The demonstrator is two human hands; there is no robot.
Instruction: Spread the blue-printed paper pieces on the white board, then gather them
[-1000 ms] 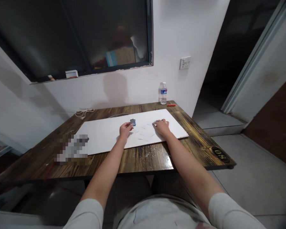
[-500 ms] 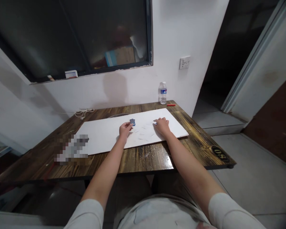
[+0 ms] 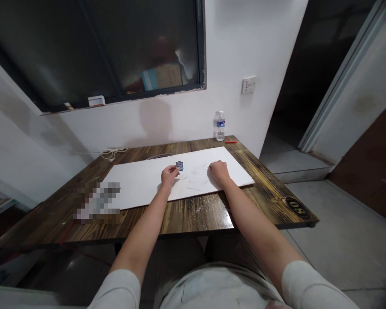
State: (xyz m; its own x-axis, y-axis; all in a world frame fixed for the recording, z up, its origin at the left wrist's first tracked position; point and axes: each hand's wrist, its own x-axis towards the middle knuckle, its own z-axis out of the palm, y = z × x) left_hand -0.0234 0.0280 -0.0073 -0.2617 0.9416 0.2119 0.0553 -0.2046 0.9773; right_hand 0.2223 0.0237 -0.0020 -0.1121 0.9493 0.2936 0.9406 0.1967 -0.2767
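Pinched in my left hand (image 3: 170, 176) is a small fanned bunch of blue cards (image 3: 179, 165), held just above the white board (image 3: 141, 180). My right hand (image 3: 219, 171) rests on the right part of the board with its fingers curled together. Something small and dark shows at its fingertips, too small to name. Between the two hands, several thin dark slivers (image 3: 191, 188) lie scattered on the board.
The board lies on a dark wooden table (image 3: 193, 214). At the back stand a water bottle (image 3: 220, 125) and a red pen (image 3: 230, 142). A white cord (image 3: 113, 152) is at the back left. A blurred patch (image 3: 99, 201) covers the board's left end.
My right hand's fingers have drawn in and closed, and the bit of blue at their tips no longer shows. My left hand has hardly moved, still holding the blue cards.
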